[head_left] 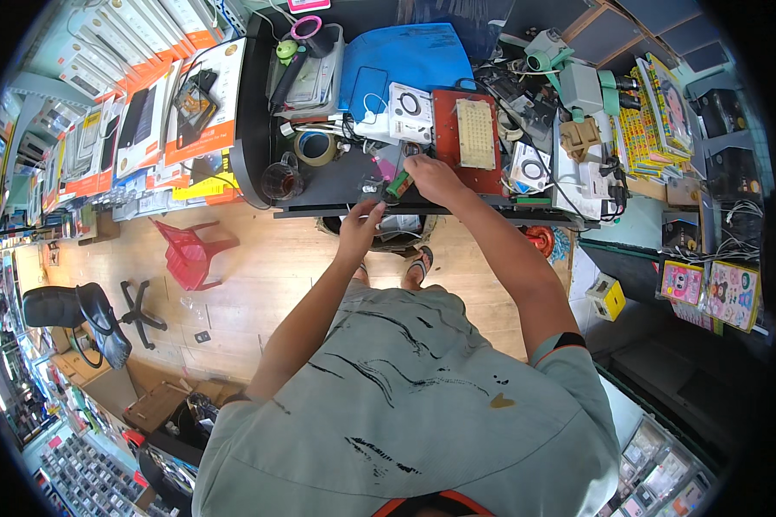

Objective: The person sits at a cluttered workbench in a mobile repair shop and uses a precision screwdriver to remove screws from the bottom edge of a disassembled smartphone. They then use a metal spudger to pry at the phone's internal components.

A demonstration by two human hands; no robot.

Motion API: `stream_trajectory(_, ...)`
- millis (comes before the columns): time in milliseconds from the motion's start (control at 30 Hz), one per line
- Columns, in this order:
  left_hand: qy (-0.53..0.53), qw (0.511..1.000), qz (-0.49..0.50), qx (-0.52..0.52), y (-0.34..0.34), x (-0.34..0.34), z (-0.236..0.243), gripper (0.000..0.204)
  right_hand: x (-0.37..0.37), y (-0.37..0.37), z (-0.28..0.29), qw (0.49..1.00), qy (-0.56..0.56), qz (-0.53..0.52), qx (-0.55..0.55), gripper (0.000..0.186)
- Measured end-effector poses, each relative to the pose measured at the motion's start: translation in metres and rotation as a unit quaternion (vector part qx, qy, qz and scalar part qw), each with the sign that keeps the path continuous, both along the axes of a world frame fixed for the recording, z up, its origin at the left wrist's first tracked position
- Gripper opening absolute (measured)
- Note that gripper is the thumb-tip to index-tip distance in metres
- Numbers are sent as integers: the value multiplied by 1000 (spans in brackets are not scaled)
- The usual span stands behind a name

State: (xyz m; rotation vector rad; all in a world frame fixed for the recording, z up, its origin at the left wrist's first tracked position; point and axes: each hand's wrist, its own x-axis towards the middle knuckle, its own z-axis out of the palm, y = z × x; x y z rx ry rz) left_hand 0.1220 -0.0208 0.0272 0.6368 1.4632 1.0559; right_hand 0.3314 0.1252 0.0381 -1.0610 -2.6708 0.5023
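Note:
At the front edge of the dark desk (pixel 341 185), my two hands come close together. My right hand (pixel 436 183) is closed, and a small green piece (pixel 398 184) shows by its fingertips; its kind cannot be made out. Below and to the left, my left hand (pixel 359 227) is closed with fingertips pressed together near the green piece's dark lower end. What they pinch is too small to name. A small white-and-clear item (pixel 371 187) lies just beyond the left fingertips. A pink piece (pixel 384 165) sits farther back on the desk.
A red board with a cream grid pad (pixel 476 133) lies right of my hands. Leftward stand a glass mug (pixel 282 179) and a tape roll (pixel 315 148). Behind are a blue mat (pixel 405 60) and white box (pixel 409 112). A red stool (pixel 190 252) stands on the floor.

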Motion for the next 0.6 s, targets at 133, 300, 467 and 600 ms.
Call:
stream_trajectory(133,-65,997,-30,-23,30,9,-2,41,2,1,0,1000,-16,10,15,21)
stream_trajectory(300,-42,996,-47,-60,39,4,-11,35,7,4,-8,998,-38,21,44,17)
stream_trajectory(467,-63,994,-57,-73,35,11,-4,33,11,8,-13,998,-37,29,41,15)
stream_trajectory(600,-82,987,-107,-91,31,8,-2,37,9,11,-8,997,-38,68,24,13)
